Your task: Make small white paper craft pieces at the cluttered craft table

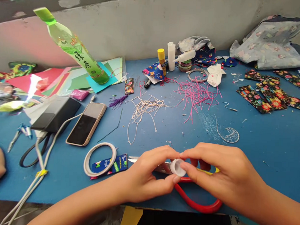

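Observation:
Near the table's front edge, both hands meet at a small white cap, its hollow round end facing me. My left hand pinches it from the left, thumb below and fingers above. From the other side, my right hand has its fingertips and thumb on the rim. Beneath the hands lie scissors with red handles, their blades partly covered by my left hand. A roll of tape rests on a blue patterned fabric strip left of my left hand.
A phone, a black box with cables and a green tea bottle occupy the left. Cream cords and pink cords lie mid-table. Behind stand a glue stick and white bottles. Floral fabric strips lie right.

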Available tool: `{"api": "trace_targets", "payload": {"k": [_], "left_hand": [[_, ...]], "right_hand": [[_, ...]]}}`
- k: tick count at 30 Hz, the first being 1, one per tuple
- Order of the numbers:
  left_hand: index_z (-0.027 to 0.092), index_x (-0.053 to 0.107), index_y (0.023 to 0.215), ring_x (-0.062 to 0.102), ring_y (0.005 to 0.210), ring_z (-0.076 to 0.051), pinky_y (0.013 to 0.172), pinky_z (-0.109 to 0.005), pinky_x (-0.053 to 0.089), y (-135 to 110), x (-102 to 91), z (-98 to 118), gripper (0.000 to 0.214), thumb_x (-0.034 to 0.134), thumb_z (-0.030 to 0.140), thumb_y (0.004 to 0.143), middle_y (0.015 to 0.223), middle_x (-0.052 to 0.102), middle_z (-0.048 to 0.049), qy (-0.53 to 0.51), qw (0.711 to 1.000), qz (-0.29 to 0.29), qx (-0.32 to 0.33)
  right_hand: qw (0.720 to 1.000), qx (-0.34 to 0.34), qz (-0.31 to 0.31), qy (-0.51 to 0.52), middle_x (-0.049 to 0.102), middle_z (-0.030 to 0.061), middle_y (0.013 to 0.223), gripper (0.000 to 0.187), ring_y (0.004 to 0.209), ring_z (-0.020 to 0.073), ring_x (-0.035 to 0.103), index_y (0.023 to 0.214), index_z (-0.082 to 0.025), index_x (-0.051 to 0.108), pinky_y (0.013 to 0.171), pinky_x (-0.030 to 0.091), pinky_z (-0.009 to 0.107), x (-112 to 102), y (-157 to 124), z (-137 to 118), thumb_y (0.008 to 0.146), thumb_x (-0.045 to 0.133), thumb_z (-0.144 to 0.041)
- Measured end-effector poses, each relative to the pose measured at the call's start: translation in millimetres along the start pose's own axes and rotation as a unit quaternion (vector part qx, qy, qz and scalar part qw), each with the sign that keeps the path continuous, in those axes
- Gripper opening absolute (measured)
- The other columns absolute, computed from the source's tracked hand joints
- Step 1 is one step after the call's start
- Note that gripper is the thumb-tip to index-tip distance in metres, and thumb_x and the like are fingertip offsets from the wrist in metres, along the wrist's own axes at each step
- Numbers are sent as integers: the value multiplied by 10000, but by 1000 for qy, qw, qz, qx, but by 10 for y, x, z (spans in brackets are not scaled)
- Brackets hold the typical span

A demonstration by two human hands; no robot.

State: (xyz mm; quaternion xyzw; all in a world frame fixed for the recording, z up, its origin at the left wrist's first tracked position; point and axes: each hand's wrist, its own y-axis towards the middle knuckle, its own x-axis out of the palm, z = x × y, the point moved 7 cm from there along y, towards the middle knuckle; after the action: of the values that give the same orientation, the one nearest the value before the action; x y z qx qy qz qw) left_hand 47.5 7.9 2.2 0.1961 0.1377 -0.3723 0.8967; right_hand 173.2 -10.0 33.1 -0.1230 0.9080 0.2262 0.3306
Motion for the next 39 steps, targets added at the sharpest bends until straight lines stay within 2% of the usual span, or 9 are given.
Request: {"api": "trace_targets", "payload": {"k": [3, 5, 11, 18, 27, 33, 39], "left_hand": [[133, 616, 1051, 623, 679, -138, 558, -203, 527, -5, 0, 9, 215, 623, 203, 848, 831, 689, -91, 32, 999, 22, 20], [138, 627, 1039, 646, 691, -143, 579, -208, 547, -13, -9, 32, 213, 654, 210, 840, 833, 704, -94, 55, 997, 43, 41], [135, 643, 1068, 673, 751, -146, 632, -206, 574, -39, -31, 69, 221, 651, 190, 854, 886, 710, -108, 91, 991, 64, 80], [139, 650, 1090, 674, 756, -138, 676, -207, 569, -64, -69, 120, 228, 640, 173, 864, 882, 711, -103, 120, 983, 83, 109], [131, 642, 1113, 700, 776, -166, 687, -237, 584, -113, -80, 145, 247, 636, 166, 868, 906, 730, -124, 167, 970, 111, 135], [152, 659, 1049, 703, 728, -136, 644, -189, 585, -77, -62, 83, 220, 685, 154, 831, 867, 748, -68, 72, 987, 122, 83], [157, 666, 1026, 697, 677, -115, 582, -155, 571, -88, -64, -5, 239, 724, 166, 793, 866, 750, -45, 63, 989, 130, 26]], "right_hand": [[998, 50, -13, 25, 691, -30, 698, 43, 546, 86, 595, 868, -211, 666, 520, 442, 200, 55, 7, 72, 830, 651, -197], [997, 60, -19, 37, 704, -27, 719, 56, 563, 94, 610, 859, -217, 663, 531, 454, 200, 79, 3, 97, 818, 652, -181], [996, 53, -26, 71, 687, -34, 733, 55, 619, 88, 615, 855, -225, 661, 578, 456, 190, 121, -13, 124, 840, 648, -174], [991, 36, -1, 132, 642, -21, 728, 98, 651, 90, 588, 783, -210, 638, 614, 442, 203, 153, -16, 124, 864, 616, -159], [992, 33, 27, 115, 621, -24, 713, 108, 630, 81, 571, 783, -208, 650, 596, 438, 195, 167, -3, 111, 841, 615, -124], [987, 75, -31, 138, 697, -36, 782, 95, 688, 72, 631, 849, -219, 698, 639, 470, 156, 74, 38, 96, 819, 666, -135], [999, 28, -15, 39, 683, 3, 790, 115, 694, 100, 620, 834, -195, 712, 623, 459, 184, 20, 9, 28, 852, 610, -145]]}}
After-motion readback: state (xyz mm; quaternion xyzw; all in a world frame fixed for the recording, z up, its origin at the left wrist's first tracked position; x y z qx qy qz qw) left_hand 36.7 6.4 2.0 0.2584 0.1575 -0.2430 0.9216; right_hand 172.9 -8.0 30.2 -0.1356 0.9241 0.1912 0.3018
